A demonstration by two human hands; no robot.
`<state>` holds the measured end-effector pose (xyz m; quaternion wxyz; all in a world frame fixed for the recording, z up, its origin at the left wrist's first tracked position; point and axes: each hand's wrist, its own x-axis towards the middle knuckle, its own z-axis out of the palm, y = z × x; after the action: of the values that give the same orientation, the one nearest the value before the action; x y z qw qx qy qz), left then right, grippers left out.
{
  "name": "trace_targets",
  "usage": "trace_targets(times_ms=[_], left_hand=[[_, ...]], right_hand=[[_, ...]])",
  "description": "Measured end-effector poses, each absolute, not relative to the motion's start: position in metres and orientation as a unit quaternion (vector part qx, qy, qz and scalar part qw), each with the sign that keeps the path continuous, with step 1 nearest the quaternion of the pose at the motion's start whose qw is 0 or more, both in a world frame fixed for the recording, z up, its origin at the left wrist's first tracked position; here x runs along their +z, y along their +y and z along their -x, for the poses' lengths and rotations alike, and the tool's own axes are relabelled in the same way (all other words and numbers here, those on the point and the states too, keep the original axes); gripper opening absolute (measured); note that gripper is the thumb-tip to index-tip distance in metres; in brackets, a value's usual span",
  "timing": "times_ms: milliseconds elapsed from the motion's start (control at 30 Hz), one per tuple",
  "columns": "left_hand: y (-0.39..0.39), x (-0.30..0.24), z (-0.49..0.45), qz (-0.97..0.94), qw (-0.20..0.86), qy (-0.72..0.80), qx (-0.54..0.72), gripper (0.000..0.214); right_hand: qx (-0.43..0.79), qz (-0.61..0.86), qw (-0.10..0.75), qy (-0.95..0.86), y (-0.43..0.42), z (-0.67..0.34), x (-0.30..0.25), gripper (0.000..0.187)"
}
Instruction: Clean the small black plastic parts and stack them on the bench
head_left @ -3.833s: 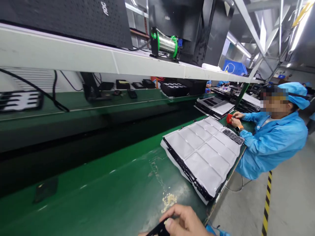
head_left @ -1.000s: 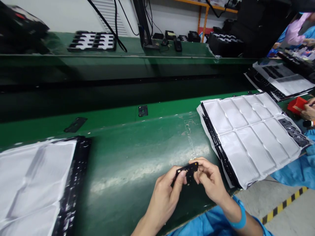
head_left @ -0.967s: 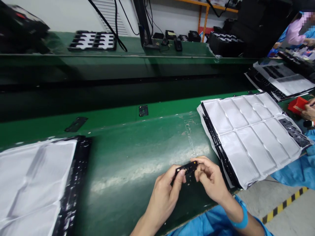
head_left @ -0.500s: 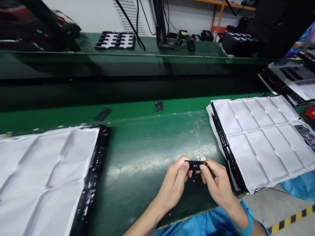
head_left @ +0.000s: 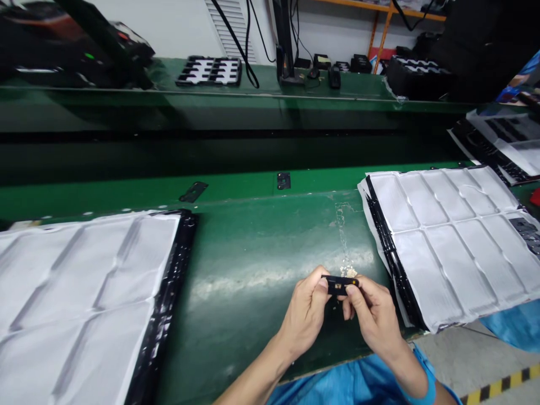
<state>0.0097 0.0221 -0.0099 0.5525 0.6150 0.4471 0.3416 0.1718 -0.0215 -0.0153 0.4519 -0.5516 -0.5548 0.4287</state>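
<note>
A small flat black plastic part (head_left: 338, 285) with openings and a yellow spot near its right end is held above the green bench. My left hand (head_left: 307, 306) pinches its left end between thumb and fingers. At the other end, my right hand (head_left: 373, 312) grips it with the thumb on the near face. Beyond the hands, small pale crumbs (head_left: 349, 271) lie on the bench. Two similar dark flat parts rest further back: one lying askew (head_left: 193, 192) and one squarer piece (head_left: 284, 180).
Stacked black trays lined with white sheets flank the hands, a left stack (head_left: 126, 270) and a right stack (head_left: 447, 242). More trays (head_left: 502, 140) lie at the far right. A dark sunken channel (head_left: 236, 152) crosses behind, below a shelf (head_left: 261, 93) with a monitor stand (head_left: 287, 50).
The black part is tilted slightly, showing more of its face. Both hands keep their hold. The whole view has shifted a little, with the bench items appearing further right.
</note>
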Motion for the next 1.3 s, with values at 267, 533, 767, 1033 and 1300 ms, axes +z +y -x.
trace_targets(times_ms=[267, 533, 767, 1033, 1300], left_hand=[[0.021, -0.017, -0.006, -0.621, 0.571, 0.434, 0.315, 0.028], [0.033, -0.004, 0.004, -0.624, 0.597, 0.419, 0.279, 0.035], [0.032, -0.010, -0.004, -0.613, 0.581, 0.441, 0.303, 0.041], [0.031, -0.016, -0.008, -0.596, 0.578, 0.464, 0.307, 0.038], [0.030, -0.021, -0.006, -0.600, 0.594, 0.437, 0.309, 0.038]], right_hand=[[0.454, 0.549, 0.465, -0.525, -0.021, -0.173, -0.019, 0.037], [0.457, 0.547, 0.472, -0.519, -0.017, -0.178, -0.014, 0.034], [0.428, 0.544, 0.472, -0.546, -0.019, -0.173, -0.011, 0.034], [0.423, 0.541, 0.465, -0.559, -0.021, -0.172, -0.017, 0.032], [0.424, 0.540, 0.471, -0.553, -0.019, -0.174, -0.016, 0.033]])
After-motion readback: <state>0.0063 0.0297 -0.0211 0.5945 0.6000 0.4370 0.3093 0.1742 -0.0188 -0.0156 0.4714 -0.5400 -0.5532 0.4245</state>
